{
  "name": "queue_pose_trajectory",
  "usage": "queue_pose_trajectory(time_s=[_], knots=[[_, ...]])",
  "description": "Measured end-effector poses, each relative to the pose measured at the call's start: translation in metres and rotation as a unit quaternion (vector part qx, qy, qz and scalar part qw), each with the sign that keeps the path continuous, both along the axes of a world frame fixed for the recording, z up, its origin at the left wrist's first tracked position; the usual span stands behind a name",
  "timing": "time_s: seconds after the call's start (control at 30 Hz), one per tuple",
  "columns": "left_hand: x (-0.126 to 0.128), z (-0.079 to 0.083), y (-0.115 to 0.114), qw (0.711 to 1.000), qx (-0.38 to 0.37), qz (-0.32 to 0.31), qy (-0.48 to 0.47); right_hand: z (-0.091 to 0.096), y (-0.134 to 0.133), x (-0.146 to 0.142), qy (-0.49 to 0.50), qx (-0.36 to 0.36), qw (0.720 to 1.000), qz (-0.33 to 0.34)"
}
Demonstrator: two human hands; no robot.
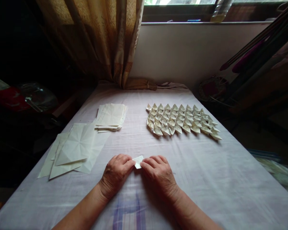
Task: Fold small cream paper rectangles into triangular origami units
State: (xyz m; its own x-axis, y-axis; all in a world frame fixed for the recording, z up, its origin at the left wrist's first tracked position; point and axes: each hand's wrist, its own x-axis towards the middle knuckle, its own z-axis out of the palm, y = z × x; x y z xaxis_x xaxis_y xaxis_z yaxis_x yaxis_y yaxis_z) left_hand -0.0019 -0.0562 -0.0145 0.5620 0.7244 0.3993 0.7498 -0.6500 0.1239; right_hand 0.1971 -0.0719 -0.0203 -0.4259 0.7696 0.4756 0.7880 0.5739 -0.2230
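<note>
My left hand [116,172] and my right hand [158,172] rest side by side on the cloth-covered table [206,179], near its front middle. Between their fingertips both pinch one small folded piece of cream paper [138,161], pressed down against the cloth. Most of that piece is hidden under the fingers. Further back on the right, several finished folded paper pieces [181,120] lie in neat overlapping rows.
A stack of small cream sheets [111,116] sits at the back left, with larger creased sheets [74,150] fanned out in front of it. A curtain [105,41] hangs behind the table under a window sill. Dark clutter flanks both sides.
</note>
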Motion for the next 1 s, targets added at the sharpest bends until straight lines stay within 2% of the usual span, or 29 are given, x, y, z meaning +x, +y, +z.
queue_pose_trajectory(time_s=[0.13, 0.37, 0.63, 0.77, 1.0], knots=[[-0.004, -0.001, 0.003, 0.998, -0.045, -0.011, -0.036, -0.002, -0.006, 0.002, 0.058, -0.014, 0.998, -0.019], [0.003, 0.006, 0.019, 0.983, -0.164, 0.008, -0.078, 0.001, -0.007, -0.005, 0.103, -0.123, 0.98, -0.117], [0.003, 0.006, 0.029, 0.979, -0.196, -0.023, -0.058, 0.003, -0.005, -0.015, 0.086, -0.162, 0.965, -0.187], [0.001, 0.008, 0.034, 0.977, -0.204, -0.037, -0.048, 0.003, -0.005, -0.014, 0.099, -0.162, 0.964, -0.189], [0.012, 0.009, 0.021, 0.98, -0.195, -0.025, -0.019, 0.0, -0.007, 0.002, 0.118, -0.132, 0.978, -0.114]])
